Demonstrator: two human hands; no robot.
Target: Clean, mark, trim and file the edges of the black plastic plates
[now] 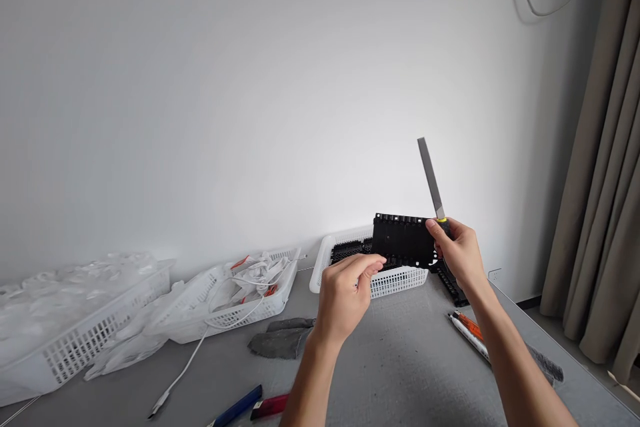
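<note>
Plain white painted wall [250,113], brightest right of centre.
Pleated grey-brown fabric curtain [607,147] at far right; looped white cable [537,13] high up; flat grey surface [400,353] below.

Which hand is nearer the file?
Right: the right hand holds the file, blade upward; the left hand is farther off, near the lower edge of the black panel.

No text, label, brand, number or sign can be read. Any print on the black panel [403,239] or on the file [431,180], both held in the right hand [461,252], is too small to tell. The red stick [273,405], below and to the left of the left hand [346,290], has a pale patch at one end, likewise illegible.
</note>
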